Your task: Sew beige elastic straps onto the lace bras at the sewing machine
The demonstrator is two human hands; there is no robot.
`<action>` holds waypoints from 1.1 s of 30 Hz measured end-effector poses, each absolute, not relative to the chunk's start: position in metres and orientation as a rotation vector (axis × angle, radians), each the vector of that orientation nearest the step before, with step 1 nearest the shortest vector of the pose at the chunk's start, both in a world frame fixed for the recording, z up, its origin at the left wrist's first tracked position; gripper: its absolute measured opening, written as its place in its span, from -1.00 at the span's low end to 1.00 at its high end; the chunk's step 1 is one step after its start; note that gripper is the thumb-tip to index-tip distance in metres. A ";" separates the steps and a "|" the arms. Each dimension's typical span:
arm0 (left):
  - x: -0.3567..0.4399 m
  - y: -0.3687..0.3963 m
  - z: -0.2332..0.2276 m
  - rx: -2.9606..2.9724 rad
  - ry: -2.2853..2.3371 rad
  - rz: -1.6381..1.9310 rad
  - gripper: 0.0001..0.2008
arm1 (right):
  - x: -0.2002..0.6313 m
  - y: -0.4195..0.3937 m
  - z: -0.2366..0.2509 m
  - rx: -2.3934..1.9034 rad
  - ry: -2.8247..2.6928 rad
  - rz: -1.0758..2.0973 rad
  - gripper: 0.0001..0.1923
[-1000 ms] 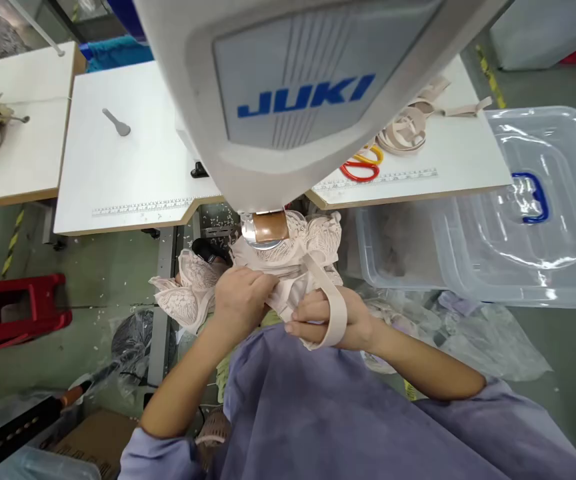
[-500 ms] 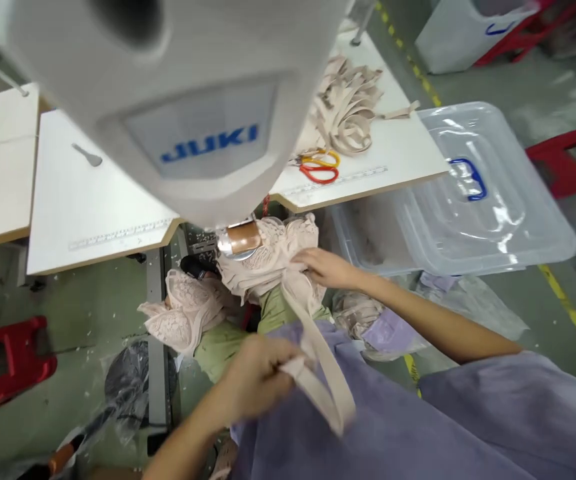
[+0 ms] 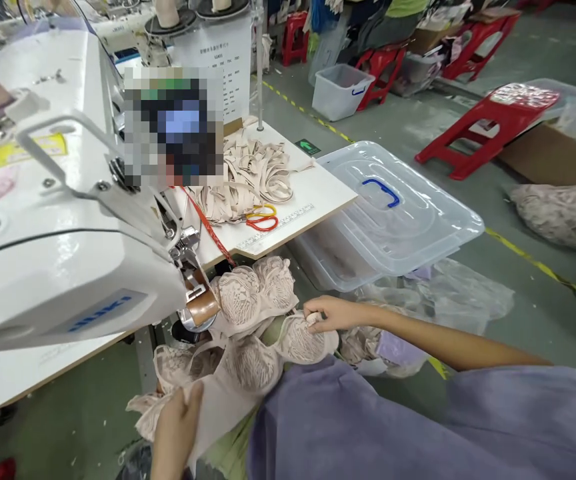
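A beige lace bra point(image 3: 251, 365) is spread across my lap, cups facing up. With its fingers pinched, my right hand point(image 3: 332, 313) grips the upper edge of the right-hand cup. Lower left, my left hand point(image 3: 175, 427) is closed on the bra's side band, thumb on top. Another lace bra point(image 3: 241, 293) lies just beyond, beside the copper-coloured plate point(image 3: 203, 308) at the sewing area of a white sewing machine point(image 3: 68, 267). More beige lace point(image 3: 173, 367) lies behind my left hand.
On the white table point(image 3: 323, 197) lie a heap of beige straps point(image 3: 268, 170) and scissors point(image 3: 263, 223) with red and yellow handles. A clear lidded bin point(image 3: 418, 220) stands to the right. Red stools point(image 3: 488, 127) and plastic bags point(image 3: 468, 293) are on the floor.
My left hand has let go of the looped strap and now holds the side band, farther left. The bra is spread wider. My view has tilted up and turned, showing more of the machine.
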State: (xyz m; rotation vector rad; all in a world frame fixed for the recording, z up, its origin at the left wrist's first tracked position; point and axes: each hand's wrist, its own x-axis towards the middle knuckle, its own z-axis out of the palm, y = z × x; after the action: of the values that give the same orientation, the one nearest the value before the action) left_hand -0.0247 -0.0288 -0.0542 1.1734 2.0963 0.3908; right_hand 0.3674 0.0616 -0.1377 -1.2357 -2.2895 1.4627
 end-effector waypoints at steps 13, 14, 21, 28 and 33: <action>0.093 -0.008 -0.075 0.799 1.073 0.592 -0.61 | 0.343 0.203 -0.063 -1.327 -2.108 0.599 -0.66; 0.091 -0.008 -0.072 0.747 1.065 0.612 -0.57 | 0.348 0.235 -0.068 -1.406 -2.086 0.398 -0.59; 0.072 -0.008 -0.056 0.695 1.294 0.778 -0.43 | 0.361 0.321 -0.059 -1.277 -2.246 0.129 -0.78; 0.054 -0.037 -0.033 1.586 1.419 0.843 -0.69 | 0.313 0.173 -0.012 -0.801 -2.402 0.978 -0.73; 0.058 -0.032 -0.013 1.579 1.494 0.775 -0.61 | 0.267 0.096 -0.010 -0.294 -2.762 1.302 -0.88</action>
State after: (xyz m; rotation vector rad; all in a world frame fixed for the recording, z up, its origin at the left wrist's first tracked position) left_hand 0.0582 -0.0319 -0.0128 1.5786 1.4941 0.7751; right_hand 0.2668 0.0964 -0.0101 -0.2944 -2.7620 1.3025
